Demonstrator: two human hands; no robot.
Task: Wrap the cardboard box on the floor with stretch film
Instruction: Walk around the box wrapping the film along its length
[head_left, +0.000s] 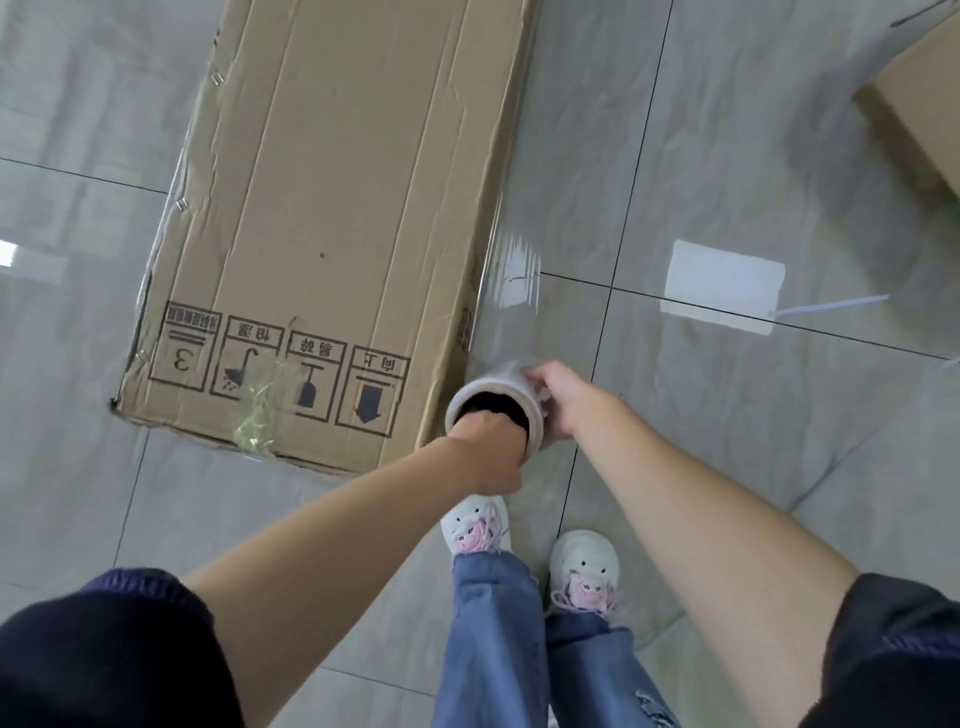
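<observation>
Head view showed the cardboard box flat on the tiled floor, the stretch film roll at its near right corner. Left hand had its fingers inside the core, hidden; right hand curled its fingers round the roll. Slack film could tear or slip off that corner.

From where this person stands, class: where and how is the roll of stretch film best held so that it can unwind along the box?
Probably by its hollow core, from the open top end: the stretch film roll stands upright beside the cardboard box, core facing up. The left hand already reaches into it, letting the roll turn, while the right hand steadies the outer wall from the side away from the box.
</observation>
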